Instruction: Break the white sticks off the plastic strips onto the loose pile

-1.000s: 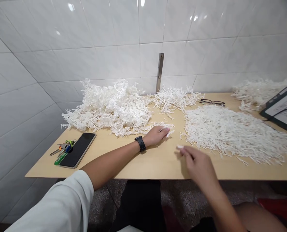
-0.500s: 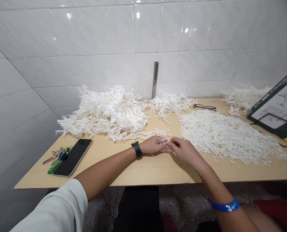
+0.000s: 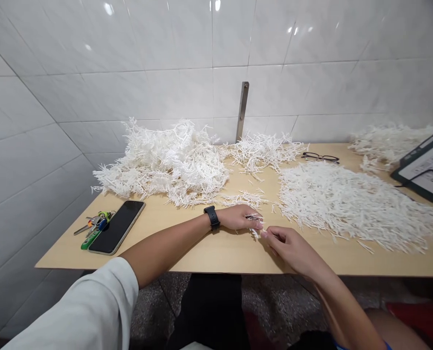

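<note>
Over the front middle of the table, my left hand [image 3: 238,217] is closed around several thin white plastic sprigs [image 3: 254,232], their ends poking out past the thumb. Just right of it, my right hand [image 3: 287,245] pinches with thumb and forefinger at the tip of a sprig; most of that piece is hidden by the fingers. A small scatter of white bits [image 3: 247,198] lies behind my left hand. Beyond stands a large tangled heap of white branching plastic [image 3: 172,163], and to the right spreads a flat layer of short loose white pieces [image 3: 347,204].
A phone [image 3: 117,227] and a bunch of keys [image 3: 97,223] lie at the table's left. Glasses [image 3: 320,157] rest near the back. A smaller white pile [image 3: 265,150] sits by a metal bar [image 3: 242,112]; a dark-framed board [image 3: 427,165] leans at right, near another pile [image 3: 387,143].
My right hand has drawn slightly away from my left, down and to the right. The sprigs in my left hand now stick out more. The camera view has shifted a little.
</note>
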`<state>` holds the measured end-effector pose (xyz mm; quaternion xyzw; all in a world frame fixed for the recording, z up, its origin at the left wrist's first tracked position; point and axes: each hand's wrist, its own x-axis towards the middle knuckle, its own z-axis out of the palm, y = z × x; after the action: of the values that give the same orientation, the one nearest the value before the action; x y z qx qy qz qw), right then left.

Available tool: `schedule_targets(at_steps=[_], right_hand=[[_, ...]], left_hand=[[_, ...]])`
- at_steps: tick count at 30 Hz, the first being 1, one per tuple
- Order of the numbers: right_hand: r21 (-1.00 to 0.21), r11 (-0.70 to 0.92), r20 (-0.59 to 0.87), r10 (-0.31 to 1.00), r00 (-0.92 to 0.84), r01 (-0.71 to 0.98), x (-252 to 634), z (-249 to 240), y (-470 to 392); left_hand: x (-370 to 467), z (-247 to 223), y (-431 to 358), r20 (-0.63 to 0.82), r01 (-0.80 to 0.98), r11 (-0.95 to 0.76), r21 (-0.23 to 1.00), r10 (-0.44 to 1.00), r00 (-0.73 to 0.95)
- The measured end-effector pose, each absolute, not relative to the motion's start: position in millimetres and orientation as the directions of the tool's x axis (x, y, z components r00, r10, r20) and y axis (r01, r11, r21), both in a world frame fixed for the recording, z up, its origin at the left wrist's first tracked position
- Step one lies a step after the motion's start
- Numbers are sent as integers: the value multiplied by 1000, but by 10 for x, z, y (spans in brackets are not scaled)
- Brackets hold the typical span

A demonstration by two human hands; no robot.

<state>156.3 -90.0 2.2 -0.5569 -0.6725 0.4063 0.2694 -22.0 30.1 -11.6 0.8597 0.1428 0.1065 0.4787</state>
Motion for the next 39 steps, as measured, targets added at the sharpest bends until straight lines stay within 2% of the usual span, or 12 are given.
schedule_targets(at_steps=[7,12,15,18,21,25,27,28,30,33,35,39], right_hand=[[-794,63,-158,939,-306,605,1659,124,-892],[-759,20,-300,877,-377,651,1996,283,-1088],[-600,94,-109,974,-197,794,2316,312,-935],[-282,16,75,997,5,959,2519,233,-643],[-30,-24,190,981,29,999,2513,139,-458],[53,-106,269,959,88,993,2282,155,-466],[-4,-137,308,942,131,991,2158,202,-517],[-86,-132,307,940,152,988,2101,221,-543],[-340,-57,229,963,141,939,1994,235,-586],[-644,105,46,994,-99,758,1834,186,-643],[-706,166,-7,970,-242,688,1723,128,-713],[-765,153,-63,949,-308,626,1546,57,-1049]], left_hand=[[-216,-84,272,-5,180,-481,858,342,940],[-277,-125,383,98,114,-453,884,419,903],[-272,-136,393,111,119,-485,867,419,901],[-249,-138,357,88,168,-507,845,443,892],[-245,-130,322,68,205,-520,829,457,887],[-255,-97,288,60,206,-508,836,459,886],[-257,-77,274,56,215,-503,837,471,880],[-255,-68,267,53,222,-503,835,475,878],[-250,-54,254,44,238,-512,825,478,877],[-245,-50,243,49,241,-544,804,463,885],[-254,-59,253,63,220,-563,797,440,896],[-299,-100,327,95,169,-593,787,388,917]])
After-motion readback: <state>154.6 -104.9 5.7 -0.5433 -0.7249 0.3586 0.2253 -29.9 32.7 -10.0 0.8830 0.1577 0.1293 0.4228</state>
